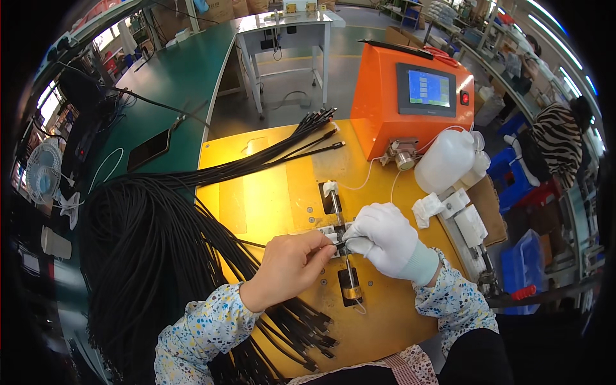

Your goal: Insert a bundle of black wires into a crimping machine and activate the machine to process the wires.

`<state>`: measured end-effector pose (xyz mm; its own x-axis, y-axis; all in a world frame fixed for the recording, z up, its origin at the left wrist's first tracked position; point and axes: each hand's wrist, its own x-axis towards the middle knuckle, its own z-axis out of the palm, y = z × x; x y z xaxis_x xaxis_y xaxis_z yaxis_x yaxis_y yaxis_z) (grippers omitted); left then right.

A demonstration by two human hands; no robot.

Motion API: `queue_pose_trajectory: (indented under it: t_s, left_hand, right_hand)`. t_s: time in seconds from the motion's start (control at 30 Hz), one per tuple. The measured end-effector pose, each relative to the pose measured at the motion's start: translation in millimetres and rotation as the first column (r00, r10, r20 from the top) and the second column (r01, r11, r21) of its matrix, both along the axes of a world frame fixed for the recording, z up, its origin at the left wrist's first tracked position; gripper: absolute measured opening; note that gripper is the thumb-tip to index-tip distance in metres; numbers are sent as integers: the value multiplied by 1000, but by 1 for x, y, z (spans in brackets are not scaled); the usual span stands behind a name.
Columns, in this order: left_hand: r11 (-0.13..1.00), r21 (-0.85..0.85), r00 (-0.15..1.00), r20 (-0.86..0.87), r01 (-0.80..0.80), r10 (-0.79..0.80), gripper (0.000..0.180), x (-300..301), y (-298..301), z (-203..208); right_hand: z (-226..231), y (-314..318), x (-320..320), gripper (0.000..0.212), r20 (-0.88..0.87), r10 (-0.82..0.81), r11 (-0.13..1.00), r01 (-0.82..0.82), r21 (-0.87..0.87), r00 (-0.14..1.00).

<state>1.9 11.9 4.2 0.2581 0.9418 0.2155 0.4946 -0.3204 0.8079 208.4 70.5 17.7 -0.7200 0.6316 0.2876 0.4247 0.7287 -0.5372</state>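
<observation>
My bare left hand [285, 262] pinches the end of a black cable [252, 244] between thumb and fingers, over a small metal fixture [337, 213] on the yellow work plate [378, 321]. In a white glove, my right hand [387, 239] is closed right beside it, fingertips pressed together at the cable's tip; what they grip is hidden. A large bundle of black cables [138, 244] lies to the left. Some of its connector ends [314, 324] fan out below my left wrist, while other cable ends [314, 125] point to the far side.
Behind the plate stands an orange machine [375, 96] with a lit screen, thin tubes running from it. A white plastic bottle [444, 165] and white wads [427, 208] sit at the right. A phone [149, 150] rests on the green table [176, 83]. Another person [558, 141] sits farther right.
</observation>
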Motion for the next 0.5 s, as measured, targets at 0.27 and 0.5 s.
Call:
queue_pose_trajectory:
  t_s: [0.27,0.5]
  left_hand:
    - [995,98,996,-84,-30,39,6,3,0,-3]
    - [914,399,858,-492,74,146,39,4,-9,-9]
  right_hand:
    - [-9,5,3,11,-49,-6,1000,5,-21,999]
    - [-12,10,5,11,-19,-23,979,26,201,1000]
